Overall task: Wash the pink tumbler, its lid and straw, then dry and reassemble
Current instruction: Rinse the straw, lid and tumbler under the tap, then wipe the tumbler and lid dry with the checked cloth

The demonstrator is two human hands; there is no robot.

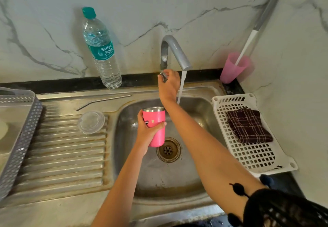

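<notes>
While water runs from the tap at twelve o'clock, the steel sink sits central. White basket with checked cloth, three o'clock. Pink tumbler, upright over the basin, left hand wrapped round it. Right hand, fingers curled on tap handle. Clear lid and metal straw, on drainboard, nine to ten o'clock.

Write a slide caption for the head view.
Left hand holds the pink tumbler over the sink, right hand grips the tap handle, water running; lid and straw lie on the drainboard.
</notes>
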